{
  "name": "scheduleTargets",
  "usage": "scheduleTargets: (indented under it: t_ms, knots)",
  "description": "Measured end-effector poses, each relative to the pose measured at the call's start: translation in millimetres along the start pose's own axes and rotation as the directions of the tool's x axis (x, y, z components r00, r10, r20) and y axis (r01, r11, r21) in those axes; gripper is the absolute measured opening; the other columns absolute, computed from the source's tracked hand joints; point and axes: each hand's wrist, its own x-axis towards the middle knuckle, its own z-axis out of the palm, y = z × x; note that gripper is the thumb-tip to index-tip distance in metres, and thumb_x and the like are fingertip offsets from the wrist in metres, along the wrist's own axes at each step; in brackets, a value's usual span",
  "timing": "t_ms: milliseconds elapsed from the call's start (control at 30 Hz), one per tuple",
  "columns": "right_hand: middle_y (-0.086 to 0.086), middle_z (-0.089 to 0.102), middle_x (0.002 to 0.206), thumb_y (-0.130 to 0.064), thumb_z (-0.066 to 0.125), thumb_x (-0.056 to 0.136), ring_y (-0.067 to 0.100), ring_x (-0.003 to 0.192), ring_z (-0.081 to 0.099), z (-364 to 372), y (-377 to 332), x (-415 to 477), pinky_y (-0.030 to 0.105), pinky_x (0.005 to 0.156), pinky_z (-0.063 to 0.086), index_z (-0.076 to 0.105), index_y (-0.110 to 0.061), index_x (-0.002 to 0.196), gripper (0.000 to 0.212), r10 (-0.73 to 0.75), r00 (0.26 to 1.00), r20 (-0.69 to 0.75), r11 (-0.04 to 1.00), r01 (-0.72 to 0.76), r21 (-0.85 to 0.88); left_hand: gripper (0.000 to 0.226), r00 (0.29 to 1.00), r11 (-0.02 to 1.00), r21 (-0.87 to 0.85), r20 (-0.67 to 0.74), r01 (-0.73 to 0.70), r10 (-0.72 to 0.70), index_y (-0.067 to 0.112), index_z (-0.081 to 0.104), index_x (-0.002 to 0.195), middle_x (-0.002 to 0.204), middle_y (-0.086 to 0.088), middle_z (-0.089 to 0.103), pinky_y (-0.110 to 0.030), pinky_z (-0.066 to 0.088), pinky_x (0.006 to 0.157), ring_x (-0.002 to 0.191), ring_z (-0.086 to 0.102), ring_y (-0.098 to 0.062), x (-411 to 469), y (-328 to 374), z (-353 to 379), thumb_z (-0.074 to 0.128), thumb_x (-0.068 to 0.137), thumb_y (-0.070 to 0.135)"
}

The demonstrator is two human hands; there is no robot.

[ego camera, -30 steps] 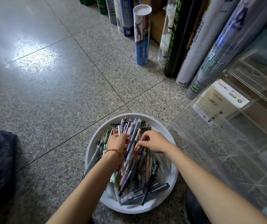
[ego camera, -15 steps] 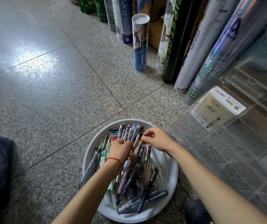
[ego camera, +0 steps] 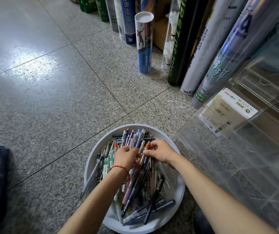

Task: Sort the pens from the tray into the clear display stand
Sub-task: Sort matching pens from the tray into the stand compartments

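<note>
Since a second ago the two hands have drawn together over the far half of the tray (ego camera: 178,191), so that their fingertips now nearly meet above the heap. The left hand (ego camera: 127,157) has its fingers curled round a small bunch of pens (ego camera: 135,188), their tops fanning out toward the far rim. The right hand (ego camera: 161,152) pinches an orange-topped pen (ego camera: 147,146) just beside that bunch. The tray sits on the floor (ego camera: 51,98) and is heaped full; one grey pen (ego camera: 91,178) hangs over its left rim. Just right of it stands the clear display stand (ego camera: 236,157) — its compartments are hard to read through the plastic, but I make out no loose pens there, only a labelled box (ego camera: 228,112) in a far slot. By my reckoning the sorting has barely begun — the hands are gathering a first handful, and nearly the whole pile is left to move.
</note>
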Motion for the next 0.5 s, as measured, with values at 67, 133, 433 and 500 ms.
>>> scheduleTargets:
  t_ms: [67,133,433,500]
  knots:
    - [-0.003,0.057,0.070,-0.013,0.070,0.081,0.013,0.070,0.054,-5.8,-3.3,-2.9,0.021,0.064,0.046,0.063,-0.011,0.081,0.007,-0.008,1.000,0.010,0.998,0.007,0.058,0.023,1.000,0.998,0.053,-0.009,-0.016,0.017,0.009,0.051,0.064,0.064,-0.009,0.056,-0.022,0.037,0.048,0.053,0.050,-0.022,3.3,-1.6,-0.7,0.051,0.086,0.003]
    - [-0.001,0.057,0.069,-0.009,0.069,0.082,0.009,0.061,0.052,-11.5,-6.0,-7.6,0.012,0.050,0.043,0.065,-0.004,0.088,0.009,-0.014,1.000,0.009,0.996,0.013,0.091,0.025,0.998,0.993,0.110,-0.035,-0.042,0.046,0.011,0.046,0.060,0.063,-0.010,0.051,-0.029,0.037,0.056,0.059,0.048,-0.023,3.6,-3.0,-1.1,0.052,0.083,0.005]
    - [0.004,0.057,0.072,-0.003,0.065,0.084,0.006,0.055,0.053,-29.7,-13.6,-22.3,0.013,0.045,0.046,0.063,-0.002,0.090,0.007,-0.067,0.997,-0.034,0.969,0.073,0.237,0.039,0.980,0.950,0.278,-0.098,-0.139,0.172,0.016,0.030,0.054,0.054,-0.003,0.036,-0.025,0.023,0.048,0.049,0.029,-0.015,-4.7,-6.4,-2.6,0.051,0.088,0.014]
    - [0.004,0.059,0.072,-0.002,0.066,0.083,0.004,0.051,0.056,-37.8,-24.8,-26.0,0.013,0.046,0.047,0.062,-0.007,0.084,0.006,-0.114,0.992,-0.057,0.965,0.124,0.231,0.042,0.980,0.961,0.221,-0.067,-0.166,0.185,0.013,0.036,0.054,0.058,-0.010,0.043,-0.025,0.025,0.051,0.051,0.032,-0.017,-6.1,-2.9,-2.3,0.051,0.091,0.024]
